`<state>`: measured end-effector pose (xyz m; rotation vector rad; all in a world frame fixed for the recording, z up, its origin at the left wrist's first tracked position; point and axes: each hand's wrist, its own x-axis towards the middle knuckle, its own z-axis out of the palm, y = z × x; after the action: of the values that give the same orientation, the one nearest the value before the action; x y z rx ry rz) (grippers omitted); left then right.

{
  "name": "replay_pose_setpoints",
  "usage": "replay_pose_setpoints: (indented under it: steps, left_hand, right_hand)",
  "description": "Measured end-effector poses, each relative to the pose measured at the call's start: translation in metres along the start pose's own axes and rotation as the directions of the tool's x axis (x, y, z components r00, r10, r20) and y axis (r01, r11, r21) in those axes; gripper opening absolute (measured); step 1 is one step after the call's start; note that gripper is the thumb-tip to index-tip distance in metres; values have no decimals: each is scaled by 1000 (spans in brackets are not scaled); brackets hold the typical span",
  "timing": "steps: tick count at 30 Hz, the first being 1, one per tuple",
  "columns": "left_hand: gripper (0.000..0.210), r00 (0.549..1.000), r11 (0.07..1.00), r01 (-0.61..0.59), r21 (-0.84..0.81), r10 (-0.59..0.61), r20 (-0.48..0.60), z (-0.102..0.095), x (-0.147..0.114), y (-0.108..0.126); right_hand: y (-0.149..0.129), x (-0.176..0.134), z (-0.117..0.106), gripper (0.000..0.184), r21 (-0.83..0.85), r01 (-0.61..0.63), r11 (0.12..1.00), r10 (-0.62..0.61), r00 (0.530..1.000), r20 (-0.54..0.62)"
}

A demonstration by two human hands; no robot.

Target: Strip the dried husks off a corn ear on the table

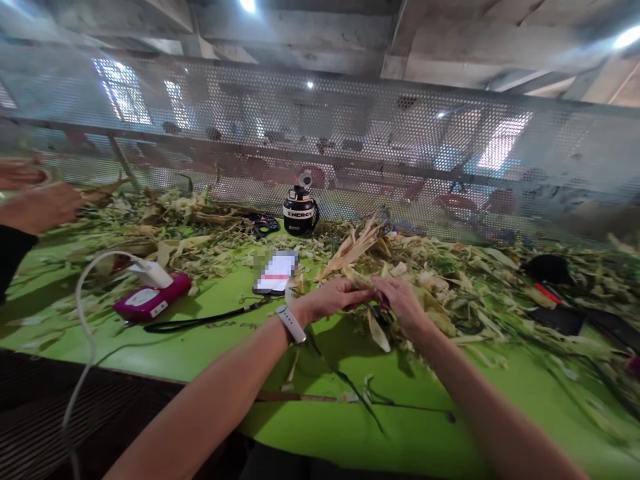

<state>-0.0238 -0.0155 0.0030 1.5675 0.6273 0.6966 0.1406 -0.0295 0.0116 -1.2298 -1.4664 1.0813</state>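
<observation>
My left hand (334, 299), with a pale watch on its wrist, pinches a pale strip of corn husk (358, 277) over the green table. On the other end of the strip my right hand (403, 305) has its fingers closed, right beside the left one. Below them hangs a loose husk piece (379, 333), partly in shadow. Just beyond my hands lies a dry tan husk bundle (354, 248) with its leaves fanned out. What sits between my fingertips is partly hidden.
Husk scraps (200, 223) litter the green table (170, 357). A phone (276, 272), a magenta power bank (153, 298) with a white cable and a black jug (299, 215) stand about. Another person's hands (45, 200) work at left. Perforated metal screen (350, 127) behind.
</observation>
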Motion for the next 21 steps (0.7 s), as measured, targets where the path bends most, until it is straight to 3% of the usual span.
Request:
replay_pose_setpoints:
  steps: [5,9,12,15,18,21]
  left_hand:
    - [36,990,992,-79,96,90,-110,-6,6,-3]
    - [30,973,971,-167,172,190,-129,-11,5,1]
    - [26,982,984,-138,108,150,-115,-12,2,4]
    - [25,995,993,-102,62,102,1,-11,0,2]
    - [25,994,992,-71,106,62,85,-9,0,-4]
    - [26,996,995,-75,71,72,50,-7,0,-7]
  right_hand:
    - [-3,-7,10,44,-72,69,995,-82,976,-201]
    - [-1,-9,11,44,-68,90,994,-104,964,-243]
    - [1,-5,3,42,-79,67,995,-80,982,-169]
    - [-1,-1,-6,31,7,96,995,-95,993,-63]
    - [-5,-3,-6,33,99,120,988,-128,989,76]
    - [-6,-6,3,29,107,125,986,-139,982,128]
